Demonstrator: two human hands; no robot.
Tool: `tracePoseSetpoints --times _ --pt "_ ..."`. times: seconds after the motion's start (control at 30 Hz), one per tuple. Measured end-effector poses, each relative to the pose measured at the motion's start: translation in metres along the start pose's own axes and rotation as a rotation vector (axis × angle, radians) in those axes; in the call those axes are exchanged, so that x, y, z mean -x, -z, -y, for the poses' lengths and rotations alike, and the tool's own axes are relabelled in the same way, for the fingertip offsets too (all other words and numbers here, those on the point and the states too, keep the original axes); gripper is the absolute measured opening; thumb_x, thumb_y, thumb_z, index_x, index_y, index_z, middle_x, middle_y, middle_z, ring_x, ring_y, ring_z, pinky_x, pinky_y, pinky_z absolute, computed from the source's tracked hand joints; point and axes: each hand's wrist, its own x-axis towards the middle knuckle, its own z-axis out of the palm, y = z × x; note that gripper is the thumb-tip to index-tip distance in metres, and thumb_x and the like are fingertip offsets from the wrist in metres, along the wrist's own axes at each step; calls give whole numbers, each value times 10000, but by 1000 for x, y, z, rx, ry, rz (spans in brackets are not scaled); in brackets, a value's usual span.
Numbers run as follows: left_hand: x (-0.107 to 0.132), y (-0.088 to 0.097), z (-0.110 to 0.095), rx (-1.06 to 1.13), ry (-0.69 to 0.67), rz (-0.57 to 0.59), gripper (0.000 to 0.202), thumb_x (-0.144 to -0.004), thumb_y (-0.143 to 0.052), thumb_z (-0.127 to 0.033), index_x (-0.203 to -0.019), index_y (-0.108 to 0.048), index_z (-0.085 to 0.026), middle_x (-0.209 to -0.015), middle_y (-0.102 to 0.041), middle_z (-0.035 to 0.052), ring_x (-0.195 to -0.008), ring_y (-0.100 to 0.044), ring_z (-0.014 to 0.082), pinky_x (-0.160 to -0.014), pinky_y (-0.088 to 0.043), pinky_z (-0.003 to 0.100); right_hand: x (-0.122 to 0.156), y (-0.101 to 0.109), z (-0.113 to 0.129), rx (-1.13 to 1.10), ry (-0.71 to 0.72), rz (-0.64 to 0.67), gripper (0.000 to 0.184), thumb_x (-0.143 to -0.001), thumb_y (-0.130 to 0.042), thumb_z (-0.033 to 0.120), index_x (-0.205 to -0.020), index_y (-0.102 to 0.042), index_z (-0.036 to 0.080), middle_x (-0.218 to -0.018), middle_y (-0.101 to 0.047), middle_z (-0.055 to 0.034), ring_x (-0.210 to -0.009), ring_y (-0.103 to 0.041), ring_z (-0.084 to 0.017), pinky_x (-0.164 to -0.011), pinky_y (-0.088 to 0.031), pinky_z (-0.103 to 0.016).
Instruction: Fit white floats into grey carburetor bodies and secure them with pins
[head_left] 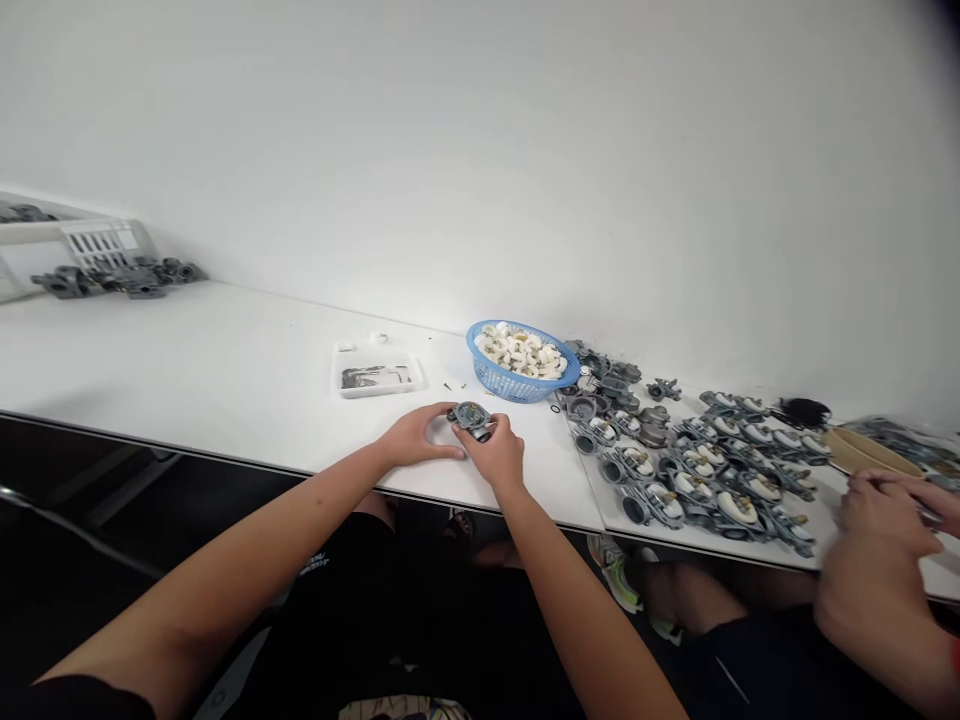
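A grey metal carburetor body [472, 416] with brass bits in its upturned open side is held just above the white table near its front edge. My right hand [499, 458] grips it, thumb on the near side and fingers at its right. From the left, my left hand [414, 436] steadies it with the fingertips at its far left edge, the thumb held apart below. Behind it, a couple of tiny pins [448, 386] lie on the table. A blue basket [487, 378] heaped with white floats [521, 350] stands beyond, to the right.
Left of the basket sits a white tray [352, 388] of thin dark pins. Many carburetors with white floats [694, 485] cover the table at right. A co-worker's hands [885, 510] are beside a tan bowl [870, 452]. More carburetors [142, 277] lie by a white crate [101, 240] far left.
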Motion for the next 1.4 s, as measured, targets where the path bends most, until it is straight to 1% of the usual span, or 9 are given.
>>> tracePoseSetpoints --times 0.2,0.3,0.4,0.53,0.73,0.9,1.17,1.3,1.4 --pt "-3 -7 -4 -163 -119 -3 990 -607 -850 -628 -1440 -490 -231 -1427 -580 147 -1296 -550 372 -1092 -438 481 0 0 2 12 28 64 707 -754 -714 630 -1238 -495 165 -1175 -692 -140 -1145 -627 -339 -940 -429 -399" --pt "-14 -12 -7 -213 -136 6 739 -658 -814 -529 -1289 -593 -212 -1232 -682 129 -1112 -643 338 -945 -508 434 -1 -1 1 -9 29 87 758 -721 -751 588 -1289 -472 171 -1232 -673 -140 -1166 -610 -348 -941 -435 -404" --pt "-27 -15 -7 -233 -146 20 553 -674 -773 -461 -1149 -645 -208 -1094 -712 101 -992 -668 310 -843 -518 393 -3 -3 -4 -83 14 79 687 -728 -745 518 -1271 -487 185 -1230 -672 -133 -1143 -614 -342 -925 -440 -404" --pt "-39 -16 -5 -264 -120 3 518 -734 -697 -512 -1110 -630 -162 -1057 -695 138 -982 -654 331 -857 -502 421 -6 -7 -10 -167 19 60 558 -834 -631 553 -1240 -495 196 -1141 -704 -101 -1063 -648 -286 -883 -457 -373" --pt "-41 -13 0 -268 -75 -7 515 -844 -562 -536 -1182 -593 -148 -1123 -680 146 -1025 -642 327 -898 -502 438 -7 -12 -15 -251 44 41 578 -855 -582 666 -1193 -490 206 -889 -706 -17 -821 -653 -223 -779 -470 -339" --pt "-43 -13 4 -280 -63 -25 509 -823 -555 -395 -1278 -553 -168 -1214 -667 126 -1111 -620 318 -957 -488 436 -6 -12 -17 -280 80 19 596 -819 -638 673 -1169 -488 214 -852 -678 8 -770 -626 -202 -742 -469 -326" --pt "-44 -13 3 -323 -25 -64 465 -802 -576 -394 -1204 -570 -159 -1133 -675 134 -1077 -624 337 -913 -500 453 -3 -14 -17 -296 121 -14 595 -836 -634 652 -1190 -484 199 -919 -651 -10 -636 -545 -149 -671 -472 -315" --pt "-43 -13 2 -332 -17 -71 470 -799 -574 -375 -1212 -559 -148 -1114 -670 147 -1080 -617 353 -928 -493 479 1 -8 -15 -330 194 -173 507 -892 -590 584 -1194 -497 187 -1018 -629 -63 -762 -558 -171 -706 -492 -318" --pt "-43 -12 1 -322 -17 -60 471 -791 -564 -334 -1223 -555 -149 -1137 -668 148 -1103 -610 356 -963 -482 488 -14 16 -7 -223 405 -345 366 -935 -541 495 -1115 -552 177 -1005 -633 -90 -861 -566 -208 -802 -498 -359"
